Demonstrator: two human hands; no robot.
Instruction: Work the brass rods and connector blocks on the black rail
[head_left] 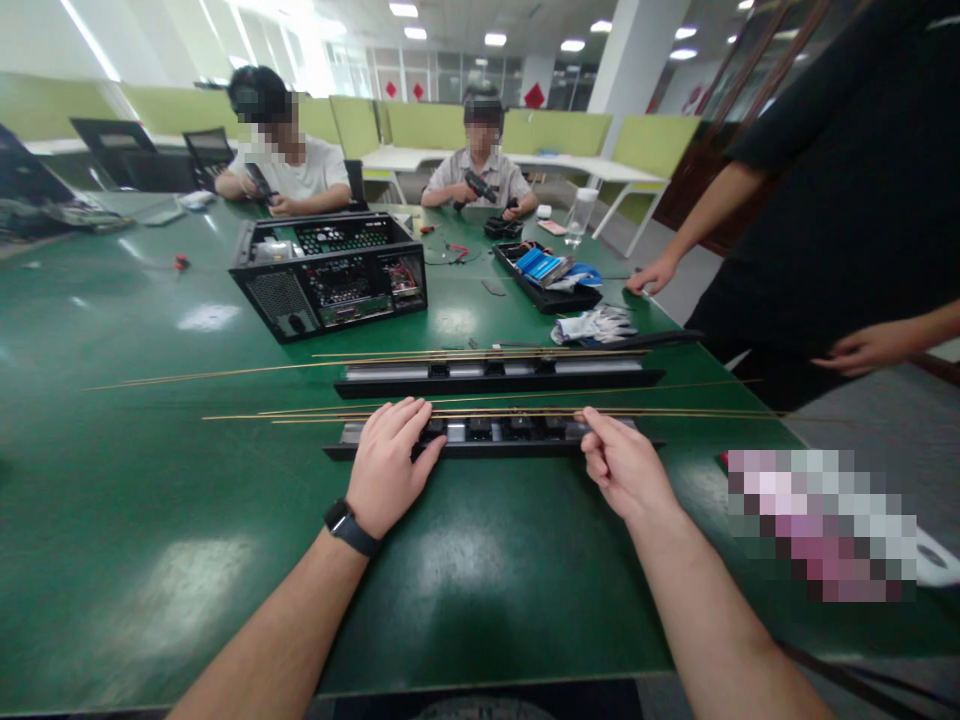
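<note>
My left hand (394,458) lies over the left part of a long black channel-shaped bar (495,450), fingers stretched flat across it and the thin rods. Several thin brass-coloured rods (480,411) run lengthwise along the bar's far side, sticking out past both ends. At the bar's right part, my right hand (621,462) has its fingers curled, with the index fingertip at the rods; it looks pinched on a rod, though the contact is partly hidden. Dark blocks and pale strips sit inside the bar. Behind it lies a second, similar black bar (502,382) with more brass-coloured rods along it.
An open black computer case (330,280) stands at the back left. A black tray (551,290) of blue items and grey-white gloves (596,325) lie at the back right. Two people sit across the green table (187,480); another stands at right beside a blurred-out object (825,520).
</note>
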